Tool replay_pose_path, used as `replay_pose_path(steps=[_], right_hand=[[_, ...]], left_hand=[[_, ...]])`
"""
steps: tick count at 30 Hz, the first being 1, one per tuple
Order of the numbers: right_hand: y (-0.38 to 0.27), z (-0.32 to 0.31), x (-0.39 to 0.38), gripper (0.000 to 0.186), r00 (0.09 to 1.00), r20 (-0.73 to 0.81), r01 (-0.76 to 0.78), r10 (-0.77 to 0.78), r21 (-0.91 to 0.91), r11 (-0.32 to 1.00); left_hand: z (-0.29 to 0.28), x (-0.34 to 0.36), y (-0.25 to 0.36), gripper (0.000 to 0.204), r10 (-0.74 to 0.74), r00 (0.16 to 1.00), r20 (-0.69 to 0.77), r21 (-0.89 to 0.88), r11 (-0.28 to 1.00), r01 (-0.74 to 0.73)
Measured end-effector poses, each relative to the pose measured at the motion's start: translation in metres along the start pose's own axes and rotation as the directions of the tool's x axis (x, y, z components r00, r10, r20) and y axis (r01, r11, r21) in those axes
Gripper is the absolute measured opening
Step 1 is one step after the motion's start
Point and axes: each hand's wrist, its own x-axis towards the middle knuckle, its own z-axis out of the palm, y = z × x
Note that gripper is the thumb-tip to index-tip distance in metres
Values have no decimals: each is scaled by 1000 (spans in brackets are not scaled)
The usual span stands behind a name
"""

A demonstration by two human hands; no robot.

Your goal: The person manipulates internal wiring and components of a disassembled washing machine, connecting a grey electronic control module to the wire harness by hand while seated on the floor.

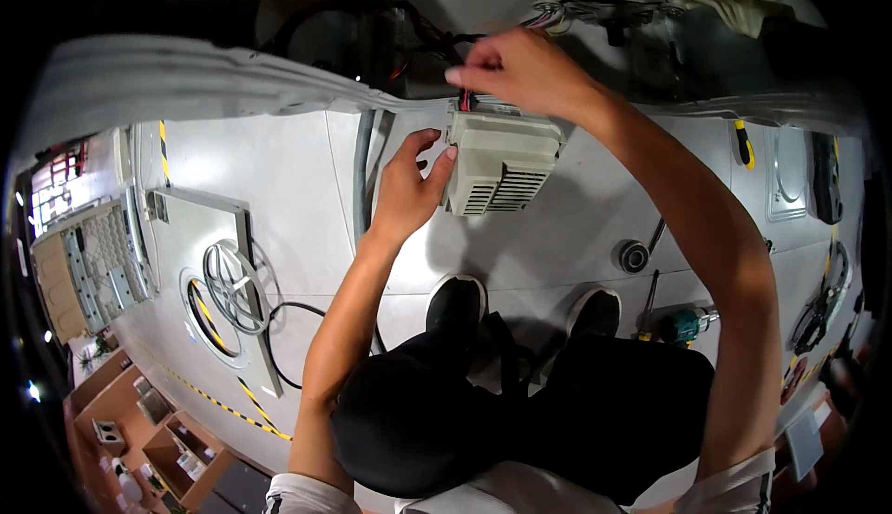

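Note:
A beige plastic housing with slotted vents (pixel 506 165) is just below the lower edge of a large appliance's grey panel (pixel 214 82). Beside its left side is my left hand (pixel 413 179), fingers curved and apart, the thumb at the housing's edge. My right hand (pixel 516 68) is above the housing's top, with thumb and fingers drawn together in a pinch. Red and black wires (pixel 465 100) run down from under that hand to the housing. Whatever lies between the right fingertips is hidden.
A flat panel with a round opening (pixel 251 365) lies on the floor at left, a coiled grey hose (pixel 232 286) on it. Right of my feet are a teal power drill (pixel 686 326), a round black part (pixel 634 256) and a yellow-handled tool (pixel 744 145). Dark cables (pixel 423 26) hang inside the appliance.

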Motion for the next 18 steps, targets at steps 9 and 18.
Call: replay_pose_path(steps=[9, 18], right_hand=[[0, 42, -82, 70, 935, -120, 247, -334, -458, 854], [4, 38, -74, 51, 959, -89, 231, -270, -311, 922]], left_hand=[[16, -5, -9, 42, -175, 971, 160, -449, 863, 230], [17, -8, -12, 33, -110, 994, -6, -370, 924, 100]])
